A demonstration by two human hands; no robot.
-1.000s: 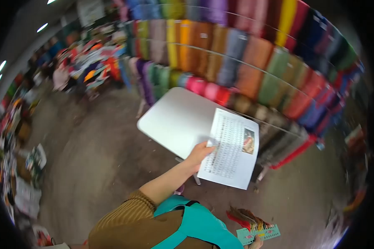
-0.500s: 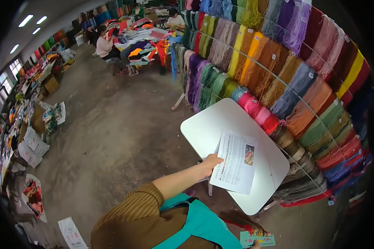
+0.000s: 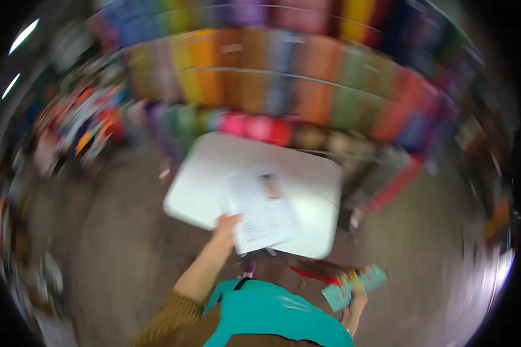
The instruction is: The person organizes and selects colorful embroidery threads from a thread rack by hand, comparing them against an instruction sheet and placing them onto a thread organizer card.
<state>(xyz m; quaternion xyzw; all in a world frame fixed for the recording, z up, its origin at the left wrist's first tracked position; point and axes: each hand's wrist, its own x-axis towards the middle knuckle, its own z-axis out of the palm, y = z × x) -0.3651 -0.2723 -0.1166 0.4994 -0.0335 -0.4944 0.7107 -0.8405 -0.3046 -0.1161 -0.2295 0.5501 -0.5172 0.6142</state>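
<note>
The printed sheet (image 3: 259,209) lies on the white surface (image 3: 307,179) with its near end hanging over the near edge, where the left hand (image 3: 226,226) pinches its corner between closed fingers; if that grip drags or lets go, the overhanging paper could well slide off to the floor. The right hand (image 3: 353,305), low at the person's side, is clamped on a teal card of coloured yarn samples (image 3: 346,284), whose loose strands might snag. Heavy motion blur hides the sheet's print, the card's markings and the yarn rack (image 3: 283,75) behind the far edge.
</note>
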